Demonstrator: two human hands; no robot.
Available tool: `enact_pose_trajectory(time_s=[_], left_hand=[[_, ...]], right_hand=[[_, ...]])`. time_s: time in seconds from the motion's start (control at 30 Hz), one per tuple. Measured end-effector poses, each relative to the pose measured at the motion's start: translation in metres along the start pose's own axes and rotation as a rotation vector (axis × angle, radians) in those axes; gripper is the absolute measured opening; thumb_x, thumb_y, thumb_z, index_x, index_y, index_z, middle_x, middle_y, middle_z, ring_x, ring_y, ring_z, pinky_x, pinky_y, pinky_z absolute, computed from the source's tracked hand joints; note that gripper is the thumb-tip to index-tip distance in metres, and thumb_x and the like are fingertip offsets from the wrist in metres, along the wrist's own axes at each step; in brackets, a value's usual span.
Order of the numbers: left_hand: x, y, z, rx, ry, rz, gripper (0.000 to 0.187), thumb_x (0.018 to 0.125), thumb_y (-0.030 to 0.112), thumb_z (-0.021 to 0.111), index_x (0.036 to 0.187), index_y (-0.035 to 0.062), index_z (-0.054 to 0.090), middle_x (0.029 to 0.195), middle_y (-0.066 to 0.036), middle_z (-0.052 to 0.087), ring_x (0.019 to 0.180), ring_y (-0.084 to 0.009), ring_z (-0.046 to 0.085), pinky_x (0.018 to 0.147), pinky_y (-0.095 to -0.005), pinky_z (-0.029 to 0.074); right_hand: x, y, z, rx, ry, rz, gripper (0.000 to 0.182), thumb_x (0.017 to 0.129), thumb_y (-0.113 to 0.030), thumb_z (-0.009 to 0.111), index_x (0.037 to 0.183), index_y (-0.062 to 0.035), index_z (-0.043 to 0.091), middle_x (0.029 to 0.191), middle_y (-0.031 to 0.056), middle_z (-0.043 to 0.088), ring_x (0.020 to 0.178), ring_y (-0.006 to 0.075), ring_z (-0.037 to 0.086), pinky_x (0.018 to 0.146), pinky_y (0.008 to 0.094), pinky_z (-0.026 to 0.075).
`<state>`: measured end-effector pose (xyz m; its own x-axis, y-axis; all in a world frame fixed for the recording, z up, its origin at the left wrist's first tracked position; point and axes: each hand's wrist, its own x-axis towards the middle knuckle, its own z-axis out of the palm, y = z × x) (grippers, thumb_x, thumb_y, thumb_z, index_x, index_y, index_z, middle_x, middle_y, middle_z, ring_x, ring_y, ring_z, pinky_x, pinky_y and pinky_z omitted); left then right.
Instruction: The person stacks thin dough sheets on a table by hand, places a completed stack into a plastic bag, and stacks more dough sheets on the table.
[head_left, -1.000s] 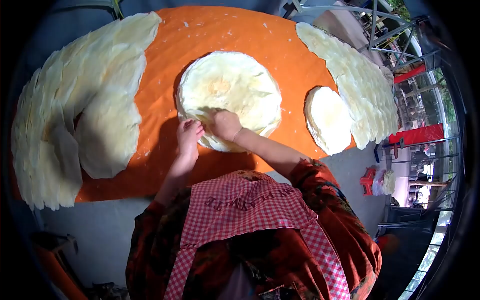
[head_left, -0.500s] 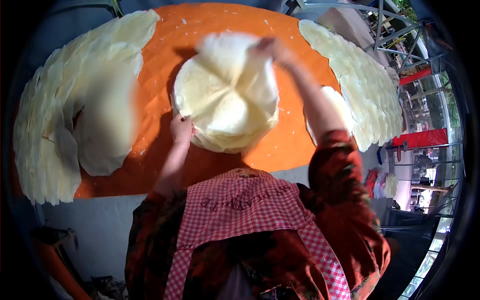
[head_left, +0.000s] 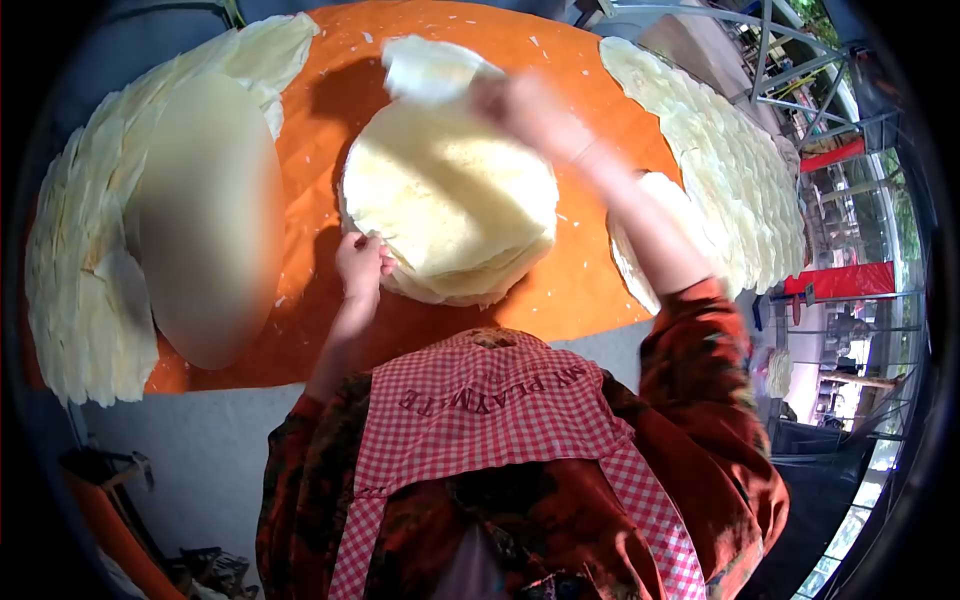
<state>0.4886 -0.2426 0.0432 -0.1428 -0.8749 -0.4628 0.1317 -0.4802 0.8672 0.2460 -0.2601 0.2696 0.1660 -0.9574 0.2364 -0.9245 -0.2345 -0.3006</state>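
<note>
A stack of thin, round, pale-yellow sheets (head_left: 450, 200) lies at the middle of the orange cloth. At its lower left edge, my left hand (head_left: 360, 262) is closed, fingertips pinched on the rim of the sheets. Beyond the stack's far edge hangs a raised pale sheet (head_left: 430, 68), partly hidden by my right hand (head_left: 530, 112). That right hand is smeared by motion, but it seems to grip the sheet's right end. A band of arm shadow crosses the top of the stack.
Overlapping pale sheets (head_left: 85, 250) cover the orange cloth's left side, partly hidden by a blurred pale oval. More overlapping sheets (head_left: 735, 180) spread along the right. Small white flakes dot the orange cloth (head_left: 590, 270). Metal framing (head_left: 765, 60) stands at the upper right.
My right hand has moved left and slightly nearer. The sheet there has come off the stack's upper part, and the stack's top now looks flat. My left hand stays at the rim.
</note>
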Motion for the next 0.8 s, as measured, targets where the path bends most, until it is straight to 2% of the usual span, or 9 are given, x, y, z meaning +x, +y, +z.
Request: enact_pose_trajectory(time_s=[0.07, 0.17, 0.37, 0.5, 0.53, 0.63, 0.67, 0.77, 0.8], left_hand=[[-0.004, 0.005, 0.004, -0.032, 0.017, -0.038, 0.009, 0.09, 0.007, 0.053, 0.085, 0.0004, 0.05, 0.065, -0.007, 0.055, 0.046, -0.0136, 0.053, 0.039, -0.0253, 0.04], [-0.004, 0.007, 0.005, -0.023, 0.03, -0.058, 0.007, 0.088, 0.006, 0.052, 0.083, 0.0015, 0.051, 0.065, -0.006, 0.056, 0.045, -0.0132, 0.053, 0.038, -0.0246, 0.039], [-0.003, 0.016, 0.007, -0.036, -0.014, -0.019, 0.004, 0.085, 0.005, 0.054, 0.082, 0.0019, 0.052, 0.064, -0.005, 0.057, 0.045, -0.0108, 0.051, 0.038, -0.0235, 0.034], [0.002, 0.021, 0.014, -0.037, -0.035, 0.051, 0.009, 0.086, 0.007, 0.057, 0.085, -0.0015, 0.054, 0.072, -0.006, 0.058, 0.058, -0.0125, 0.058, 0.048, -0.0248, 0.047], [0.006, 0.02, 0.011, 0.041, -0.053, 0.047, 0.015, 0.088, 0.01, 0.056, 0.093, -0.0035, 0.053, 0.085, -0.01, 0.058, 0.071, -0.0175, 0.062, 0.059, -0.0272, 0.054], [0.004, 0.027, 0.011, 0.012, -0.123, -0.057, 0.033, 0.094, 0.016, 0.048, 0.12, -0.0048, 0.046, 0.11, -0.019, 0.056, 0.092, -0.027, 0.063, 0.076, -0.0347, 0.056], [0.003, 0.024, 0.011, -0.002, -0.133, -0.103, 0.037, 0.095, 0.019, 0.045, 0.123, -0.005, 0.042, 0.116, -0.021, 0.051, 0.097, -0.0314, 0.06, 0.078, -0.0394, 0.055], [0.009, 0.024, 0.014, -0.036, -0.174, -0.228, 0.048, 0.098, 0.028, 0.037, 0.132, -0.0058, 0.03, 0.133, -0.028, 0.039, 0.114, -0.0448, 0.05, 0.084, -0.0535, 0.053], [0.004, 0.028, 0.019, -0.07, -0.147, -0.272, 0.052, 0.099, 0.033, 0.032, 0.134, -0.006, 0.026, 0.139, -0.03, 0.032, 0.122, -0.0504, 0.041, 0.09, -0.061, 0.046]], right_hand=[[-0.039, -0.012, 0.107, -0.071, -0.104, 0.078, 0.014, 0.079, -0.012, 0.059, 0.089, -0.0063, 0.068, 0.083, 0.0192, 0.066, 0.075, 0.0338, 0.064, 0.07, 0.0435, 0.051], [-0.066, -0.008, 0.187, 0.019, -0.264, 0.198, 0.014, 0.078, -0.013, 0.059, 0.085, -0.0037, 0.067, 0.081, 0.0211, 0.065, 0.075, 0.0353, 0.064, 0.069, 0.0439, 0.051], [-0.06, -0.035, 0.176, 0.084, -0.095, 0.172, 0.019, 0.079, -0.016, 0.056, 0.082, -0.0002, 0.066, 0.07, 0.0193, 0.064, 0.065, 0.0363, 0.063, 0.065, 0.0439, 0.052], [-0.073, -0.042, 0.158, 0.264, -0.43, 0.184, 0.036, 0.081, -0.031, 0.062, 0.099, 0.0003, 0.062, 0.09, 0.0244, 0.064, 0.086, 0.0369, 0.063, 0.078, 0.0427, 0.05], [-0.082, -0.036, 0.157, 0.234, -0.47, 0.104, 0.058, 0.078, -0.039, 0.066, 0.12, -0.0017, 0.054, 0.12, 0.0239, 0.055, 0.115, 0.0346, 0.052, 0.096, 0.042, 0.042], [-0.124, -0.018, 0.152, 0.077, -0.289, -0.093, 0.076, 0.078, -0.04, 0.068, 0.138, -0.0054, 0.038, 0.14, 0.0184, 0.04, 0.131, 0.032, 0.036, 0.108, 0.0433, 0.029], [-0.132, -0.017, 0.145, 0.046, -0.423, -0.024, 0.08, 0.079, -0.036, 0.067, 0.144, -0.0076, 0.029, 0.147, 0.0146, 0.032, 0.137, 0.0296, 0.027, 0.113, 0.0443, 0.02], [-0.143, -0.003, 0.148, 0.018, -0.372, -0.019, 0.077, 0.082, -0.032, 0.065, 0.145, -0.0083, 0.027, 0.146, 0.0142, 0.032, 0.136, 0.0294, 0.029, 0.112, 0.0438, 0.022], [-0.145, 0.002, 0.153, 0.041, -0.348, -0.005, 0.074, 0.082, -0.026, 0.065, 0.144, -0.009, 0.028, 0.146, 0.014, 0.033, 0.135, 0.0296, 0.031, 0.112, 0.0443, 0.023]])
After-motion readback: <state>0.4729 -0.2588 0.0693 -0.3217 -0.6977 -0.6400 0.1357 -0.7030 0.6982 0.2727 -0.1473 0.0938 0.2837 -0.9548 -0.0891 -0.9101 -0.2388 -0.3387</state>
